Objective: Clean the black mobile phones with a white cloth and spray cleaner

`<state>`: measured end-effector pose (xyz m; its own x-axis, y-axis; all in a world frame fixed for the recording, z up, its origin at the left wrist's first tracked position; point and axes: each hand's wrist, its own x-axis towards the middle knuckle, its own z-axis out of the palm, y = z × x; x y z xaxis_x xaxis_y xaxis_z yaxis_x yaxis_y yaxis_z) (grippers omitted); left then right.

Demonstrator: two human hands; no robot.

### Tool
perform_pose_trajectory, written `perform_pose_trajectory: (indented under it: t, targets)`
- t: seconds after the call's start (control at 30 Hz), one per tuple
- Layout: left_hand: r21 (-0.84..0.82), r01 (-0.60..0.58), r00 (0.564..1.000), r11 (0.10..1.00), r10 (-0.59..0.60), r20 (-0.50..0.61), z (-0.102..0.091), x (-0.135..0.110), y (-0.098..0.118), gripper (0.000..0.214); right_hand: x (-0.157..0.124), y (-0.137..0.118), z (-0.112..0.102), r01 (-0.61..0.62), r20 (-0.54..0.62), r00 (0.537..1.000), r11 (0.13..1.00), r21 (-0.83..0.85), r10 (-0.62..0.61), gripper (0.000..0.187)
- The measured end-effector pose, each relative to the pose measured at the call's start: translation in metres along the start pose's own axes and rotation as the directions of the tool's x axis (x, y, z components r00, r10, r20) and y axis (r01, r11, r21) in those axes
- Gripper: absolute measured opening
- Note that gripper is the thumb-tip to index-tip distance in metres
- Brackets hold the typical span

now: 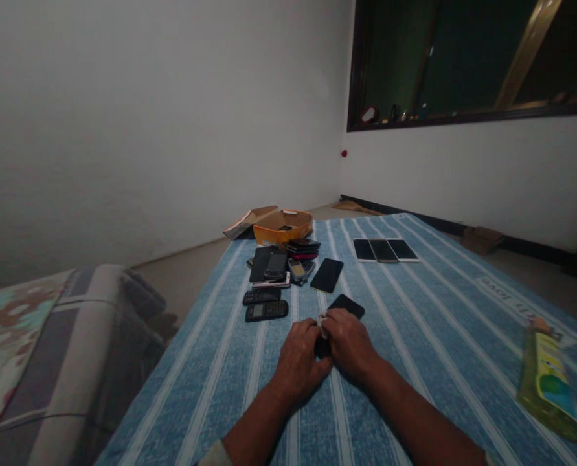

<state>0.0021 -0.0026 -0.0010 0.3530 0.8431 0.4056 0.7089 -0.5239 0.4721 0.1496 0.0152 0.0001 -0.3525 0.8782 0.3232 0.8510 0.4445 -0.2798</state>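
Note:
My left hand [298, 358] is closed on the edge of a dark phone [322, 349], most of which is hidden by both hands. Fingers of my right hand [350, 341] are bent around a small white cloth or tissue [322, 325], pressed down over the same spot. Just beyond the right hand, a black phone end [347, 305] shows; whether it belongs to the held phone I cannot tell. Farther off lies a black smartphone [327, 275]. Left of it are two keypad phones [267, 310] and a pile of phones [274, 265].
An open orange cardboard box [283, 228] stands behind the pile. Three smartphones [385, 250] lie side by side at the back right. A yellow-green packet [550, 382] rests at the right on the blue striped cloth [210, 375]. A covered, patterned surface [69, 349] is at the left.

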Motion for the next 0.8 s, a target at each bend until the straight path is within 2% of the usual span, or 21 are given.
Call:
perform_pose_trajectory:
  t: [0.27, 0.8]
  targets:
    - [0.034, 0.044, 0.999, 0.998, -0.045, 0.028, -0.002, -0.001, 0.002, 0.028, 0.010, 0.028, -0.008, -0.158, -0.044, 0.987, 0.986, -0.057, 0.156, 0.027]
    - [0.026, -0.021, 0.999, 0.999, 0.022, -0.039, 0.003, 0.000, -0.003, 0.028, 0.011, 0.036, -0.010, -0.223, -0.079, 0.973, 0.971, -0.091, 0.216, 0.029]
